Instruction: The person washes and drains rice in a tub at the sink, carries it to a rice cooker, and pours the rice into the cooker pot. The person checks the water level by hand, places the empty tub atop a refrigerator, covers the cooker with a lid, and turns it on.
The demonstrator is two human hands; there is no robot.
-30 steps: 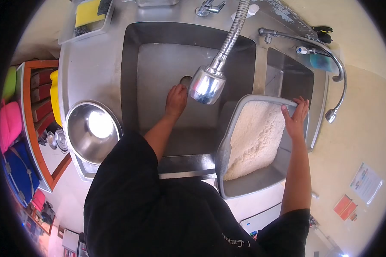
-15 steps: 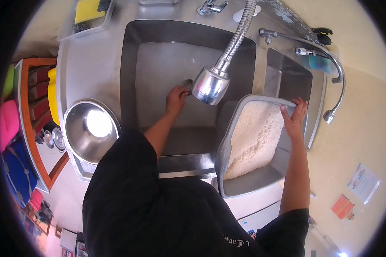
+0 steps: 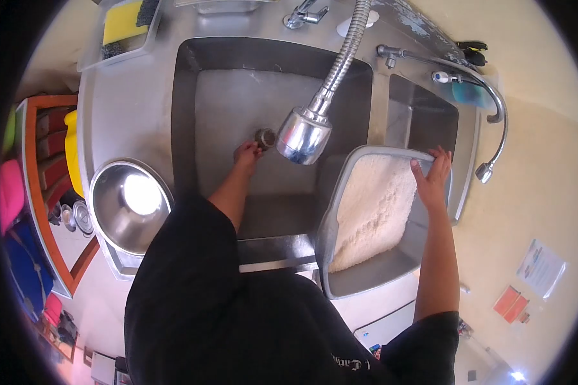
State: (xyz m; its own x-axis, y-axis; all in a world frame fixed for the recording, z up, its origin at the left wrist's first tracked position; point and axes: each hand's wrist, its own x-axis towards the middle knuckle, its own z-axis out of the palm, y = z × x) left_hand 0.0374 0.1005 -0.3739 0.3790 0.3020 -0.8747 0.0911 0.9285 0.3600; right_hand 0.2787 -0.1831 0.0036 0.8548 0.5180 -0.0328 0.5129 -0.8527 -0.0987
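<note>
My left hand [image 3: 248, 156] is closed at the edge of a small round dark drain strainer [image 3: 265, 138], low in the large steel sink [image 3: 231, 109]. On the right, my right hand [image 3: 432, 179] grips the rim of a grey plastic tub [image 3: 335, 212], thumb inside and fingers over the edge. White grains like rice [image 3: 376, 208] lie in the tub, which tilts over the sink's right front corner. Above the sink hangs a steel spray faucet head [image 3: 305, 135], just right of the strainer.
A steel bowl [image 3: 130, 205] rests on the left counter. Behind it, a clear container [image 3: 125, 32] holds a yellow sponge. A smaller sink [image 3: 424, 112] and a second curved faucet [image 3: 504, 122] are on the right. An orange-framed shelf [image 3: 29, 173] stands at the left.
My left hand has drawn the strainer leftward, away from beneath the spray head, and more of it shows. My right hand keeps its hold on the tub. The view has shifted slightly.
</note>
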